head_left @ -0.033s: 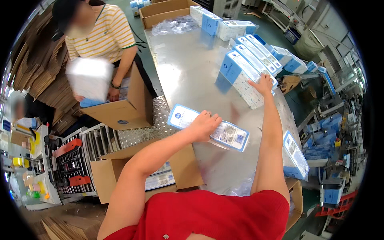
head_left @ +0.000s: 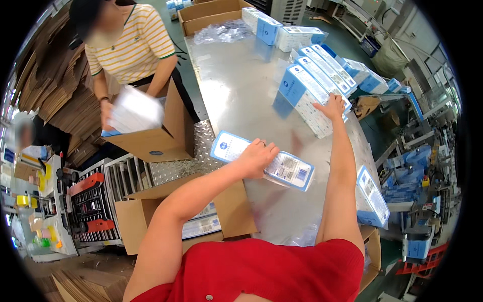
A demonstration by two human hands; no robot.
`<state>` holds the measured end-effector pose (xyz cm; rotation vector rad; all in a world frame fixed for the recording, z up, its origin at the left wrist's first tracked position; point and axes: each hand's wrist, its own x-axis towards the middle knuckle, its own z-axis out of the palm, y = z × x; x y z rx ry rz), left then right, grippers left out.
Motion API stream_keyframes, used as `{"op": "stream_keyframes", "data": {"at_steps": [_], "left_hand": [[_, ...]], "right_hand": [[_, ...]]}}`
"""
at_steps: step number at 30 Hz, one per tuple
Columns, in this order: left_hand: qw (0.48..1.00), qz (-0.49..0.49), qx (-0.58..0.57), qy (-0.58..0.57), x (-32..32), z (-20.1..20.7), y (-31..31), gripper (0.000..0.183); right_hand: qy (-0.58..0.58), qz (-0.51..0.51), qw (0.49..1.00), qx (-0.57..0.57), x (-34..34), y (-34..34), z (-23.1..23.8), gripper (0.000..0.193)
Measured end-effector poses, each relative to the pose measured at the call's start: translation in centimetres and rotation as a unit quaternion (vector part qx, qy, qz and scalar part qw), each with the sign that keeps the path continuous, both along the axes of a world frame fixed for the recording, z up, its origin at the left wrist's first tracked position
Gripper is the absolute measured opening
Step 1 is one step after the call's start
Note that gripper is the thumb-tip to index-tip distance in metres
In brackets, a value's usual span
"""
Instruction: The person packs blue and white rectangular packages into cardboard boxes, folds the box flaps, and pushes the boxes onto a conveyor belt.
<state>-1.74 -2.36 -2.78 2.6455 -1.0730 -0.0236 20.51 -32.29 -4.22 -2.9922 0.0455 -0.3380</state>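
My left hand is wrapped over the middle of a long blue-and-white carton, held above the metal table with its printed narrow side up. My right hand reaches farther out, its fingers curled over the near end of a carton in a row. The nearest carton of that row stands on its long edge, with several more packed beside it on the right. An open cardboard box sits under my left forearm, and similar cartons lie inside it.
Another carton stands at the table's right edge. Crumpled clear plastic lies at the far end. Across to the left, a person in a striped shirt handles a white pack over a cardboard box. Machinery stands on the right.
The other person's white pack has shifted right and tilted over the cardboard box, and their arms have moved with it. My own hands stay almost where they were.
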Motion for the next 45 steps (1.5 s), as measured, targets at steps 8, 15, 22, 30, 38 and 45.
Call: {"op": "stream_keyframes", "data": {"at_steps": [8, 15, 22, 30, 38, 45], "left_hand": [[0.891, 0.262, -0.371, 0.008, -6.0, 10.8, 13.4, 0.073], [0.835, 0.289, -0.399, 0.244, -21.6, 9.8, 23.1, 0.096], [0.934, 0.212, 0.067, 0.28, -30.9, -10.0, 22.4, 0.081], [0.885, 0.274, -0.058, 0.373, -25.7, -20.4, 21.7, 0.074], [0.919, 0.273, 0.088, 0.271, -26.6, -24.4, 22.4, 0.061], [0.86, 0.213, 0.084, 0.456, -29.1, -12.5, 22.5, 0.039]], "right_hand": [[0.14, 0.026, 0.986, 0.085, -5.7, 3.2, 1.2, 0.1], [0.176, 0.201, 0.958, 0.108, -16.8, -2.3, -0.4, 0.105], [0.057, 0.208, 0.976, 0.003, -19.7, 9.7, 0.3, 0.091], [0.063, 0.385, 0.913, 0.119, -32.6, 25.1, 14.5, 0.078], [0.048, 0.574, 0.814, 0.071, -40.5, 37.8, -0.6, 0.057], [0.187, 0.446, 0.875, -0.037, -40.1, 39.2, -18.8, 0.053]]}}
